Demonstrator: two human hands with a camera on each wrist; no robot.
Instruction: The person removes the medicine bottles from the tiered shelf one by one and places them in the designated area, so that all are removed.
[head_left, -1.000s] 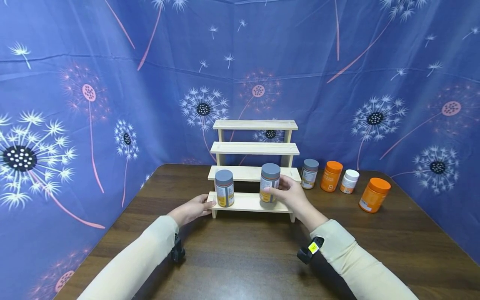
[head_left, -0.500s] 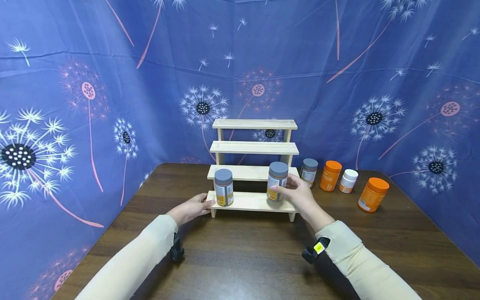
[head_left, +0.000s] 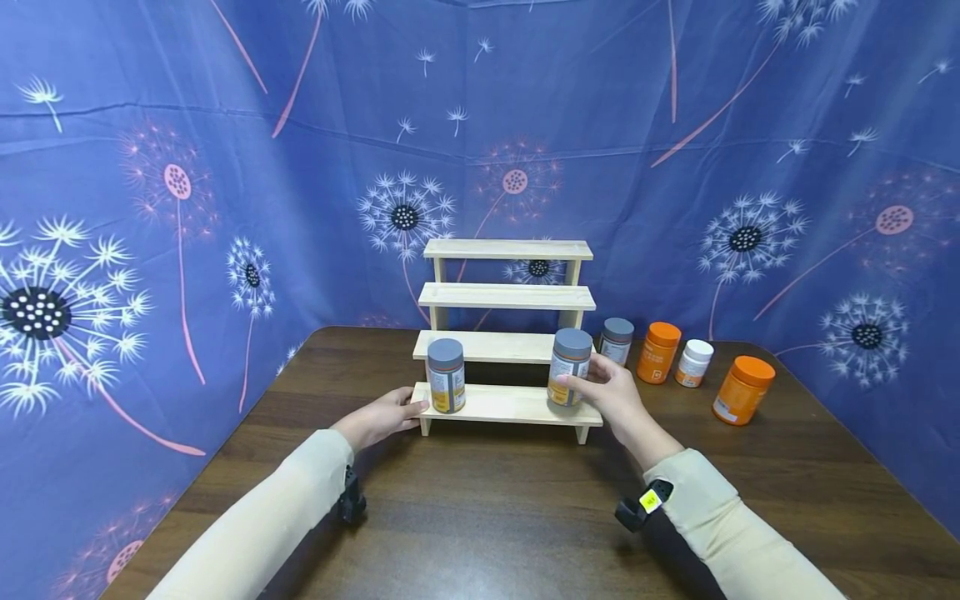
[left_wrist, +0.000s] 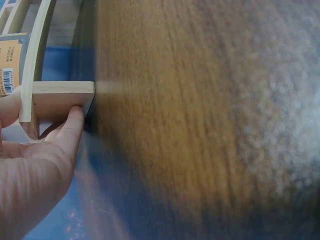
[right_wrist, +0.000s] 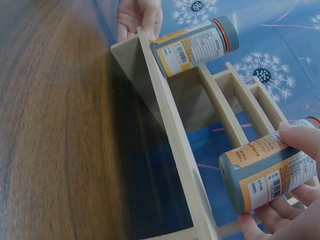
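Observation:
My left hand [head_left: 382, 417] grips the left end of the lowest step of a four-step wooden display riser [head_left: 502, 403]. In the left wrist view, its thumb lies on top and a finger presses the riser's leg [left_wrist: 65, 97]. A grey-lidded supplement jar [head_left: 447, 377] with a yellow-and-white label stands upright at that end of the step. My right hand [head_left: 611, 396] holds a matching jar [head_left: 569, 371] over the step's right end, thumb in front. In the right wrist view, this held jar [right_wrist: 270, 175] shows its base edge close over the step.
Right of the riser stand another grey-lidded jar [head_left: 617, 340], an orange jar [head_left: 658, 354], a small white bottle [head_left: 693, 363] and a second orange jar [head_left: 742, 390]. The upper steps [head_left: 507, 296] rise behind. A blue dandelion-print cloth [head_left: 300, 208] hangs around the dark wooden table [head_left: 480, 517].
My right hand has carried its jar to the right along the lowest step, toward the end. The left hand keeps its grip, and the left jar stays in place.

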